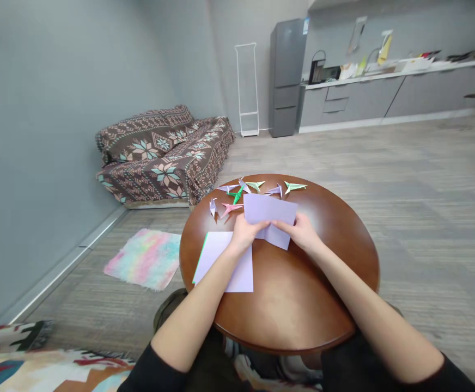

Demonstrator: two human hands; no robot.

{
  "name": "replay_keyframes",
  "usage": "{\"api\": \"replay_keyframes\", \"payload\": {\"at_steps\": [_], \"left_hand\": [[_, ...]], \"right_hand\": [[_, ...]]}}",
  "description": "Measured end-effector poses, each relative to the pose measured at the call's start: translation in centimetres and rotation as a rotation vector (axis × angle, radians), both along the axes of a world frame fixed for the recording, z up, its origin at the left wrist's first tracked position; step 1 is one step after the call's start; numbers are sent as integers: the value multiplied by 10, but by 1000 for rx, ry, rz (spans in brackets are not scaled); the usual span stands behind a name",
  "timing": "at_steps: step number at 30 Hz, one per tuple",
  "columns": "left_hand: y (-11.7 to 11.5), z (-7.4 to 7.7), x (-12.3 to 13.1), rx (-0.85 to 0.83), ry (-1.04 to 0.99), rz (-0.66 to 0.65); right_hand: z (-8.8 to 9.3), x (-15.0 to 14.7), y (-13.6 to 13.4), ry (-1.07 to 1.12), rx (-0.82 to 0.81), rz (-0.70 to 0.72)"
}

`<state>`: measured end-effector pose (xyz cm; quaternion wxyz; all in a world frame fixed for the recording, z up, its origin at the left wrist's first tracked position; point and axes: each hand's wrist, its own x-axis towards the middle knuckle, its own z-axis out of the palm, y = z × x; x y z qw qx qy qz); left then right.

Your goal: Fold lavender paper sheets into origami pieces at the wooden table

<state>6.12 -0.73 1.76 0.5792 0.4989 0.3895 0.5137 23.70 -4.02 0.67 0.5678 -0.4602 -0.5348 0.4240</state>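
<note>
Both my left hand (242,235) and my right hand (298,231) pinch a folded lilac paper sheet (270,213) near the middle of a round brown wooden table (290,296). The sheet's near part bends down between my hands. Under my left wrist lies a flat lilac sheet (221,261) with a green edge, partly hidden by my forearm. Several folded paper birds stand beyond my hands on the far side of the table, among them a pink one (231,208) and a green one (237,194). Others are lilac or pale green.
A sofa under a patterned brown throw (164,155) stands against the left wall, with a fluffy pastel rug (145,258) on the floor beside the table. Further back are a white rack (246,90), a grey fridge (287,76) and a kitchen counter (396,73).
</note>
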Motion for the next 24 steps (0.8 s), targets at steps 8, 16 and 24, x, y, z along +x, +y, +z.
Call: {"api": "replay_keyframes", "payload": {"at_steps": [8, 16, 24], "left_hand": [[-3, -1, 0, -204, -53, -49], [-5, 6, -2, -443, -170, -120], [4, 1, 2, -351, -367, 86]], "right_hand": [[-6, 7, 1, 25, -83, -45], [-9, 13, 7, 10, 41, -202], [-2, 6, -2, -137, 233, -6]]}}
